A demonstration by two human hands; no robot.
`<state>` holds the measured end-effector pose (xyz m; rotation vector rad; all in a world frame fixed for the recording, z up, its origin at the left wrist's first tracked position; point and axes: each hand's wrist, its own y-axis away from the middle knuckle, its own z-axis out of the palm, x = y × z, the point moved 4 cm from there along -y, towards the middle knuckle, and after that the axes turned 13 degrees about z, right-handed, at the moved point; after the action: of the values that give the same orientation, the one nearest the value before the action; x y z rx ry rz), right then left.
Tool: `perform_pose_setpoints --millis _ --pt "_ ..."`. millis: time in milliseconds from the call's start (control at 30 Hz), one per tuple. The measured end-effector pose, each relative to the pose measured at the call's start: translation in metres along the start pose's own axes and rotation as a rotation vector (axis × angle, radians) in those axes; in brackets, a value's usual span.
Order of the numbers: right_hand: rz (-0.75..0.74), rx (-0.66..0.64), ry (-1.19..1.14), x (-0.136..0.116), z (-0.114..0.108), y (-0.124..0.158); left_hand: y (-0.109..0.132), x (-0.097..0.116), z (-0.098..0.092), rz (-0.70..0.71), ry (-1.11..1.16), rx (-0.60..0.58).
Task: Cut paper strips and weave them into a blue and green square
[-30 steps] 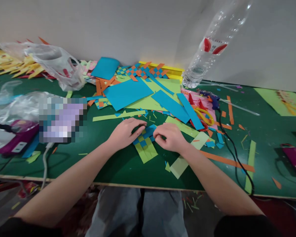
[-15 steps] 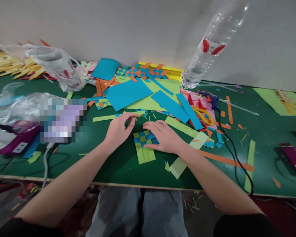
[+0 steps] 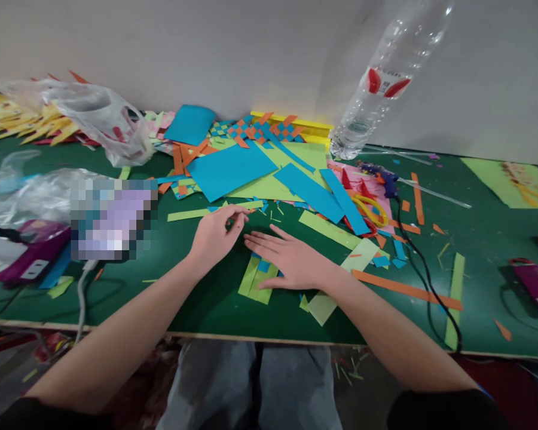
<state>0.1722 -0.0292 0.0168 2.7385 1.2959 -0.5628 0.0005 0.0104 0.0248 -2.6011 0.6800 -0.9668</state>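
Note:
My right hand (image 3: pixel 291 258) lies flat with its fingers stretched out, over a woven paper piece (image 3: pixel 254 288) of green and blue strips. The palm and fingers cover most of the weave; its green strip ends show below and left of the thumb. To the left, my left hand (image 3: pixel 217 234) is held just above the green table (image 3: pixel 206 316), thumb and forefinger curled together in a pinch. Whatever is between those fingertips, if anything, is too small to make out. A narrow green paper strip (image 3: pixel 186 215) lies behind the left hand.
Blue paper sheets (image 3: pixel 233 170) and finished weaves (image 3: pixel 251 130) lie at the back. A plastic bottle (image 3: pixel 376 101) leans on the wall. Scissors (image 3: pixel 370 208), a glue gun (image 3: pixel 388 181) and its black cable are right. Leftward are a phone-like blurred object (image 3: pixel 116 221) and plastic bags (image 3: pixel 116 122).
My right hand has flattened and spread over the woven piece, covering more of it. The weave has turned slightly and shifted a little toward me. My left hand has hardly moved.

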Motion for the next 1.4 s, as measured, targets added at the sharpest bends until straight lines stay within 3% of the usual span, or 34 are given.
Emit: perform_pose_setpoints --millis 367,533,667,833,1033,1400 --pt "0.225 0.084 0.095 0.007 0.017 -0.021 -0.003 -0.004 -0.003 -0.029 0.081 0.073" --pt "0.410 0.300 -0.007 0.021 -0.007 -0.021 -0.002 -0.004 0.001 0.030 0.051 0.074" --pt "0.516 0.453 -0.089 0.025 -0.033 -0.005 0.002 0.009 0.012 0.172 -0.073 -0.066" --pt "0.582 0.268 0.125 0.003 -0.032 0.025 0.006 0.038 0.035 0.465 -0.203 -0.307" --pt "0.506 0.110 0.216 -0.011 -0.002 0.049 -0.010 0.048 0.061 0.541 -0.284 -0.521" --pt "0.415 0.067 0.312 -0.007 0.009 0.060 -0.018 0.037 0.076 0.623 -0.283 -0.632"
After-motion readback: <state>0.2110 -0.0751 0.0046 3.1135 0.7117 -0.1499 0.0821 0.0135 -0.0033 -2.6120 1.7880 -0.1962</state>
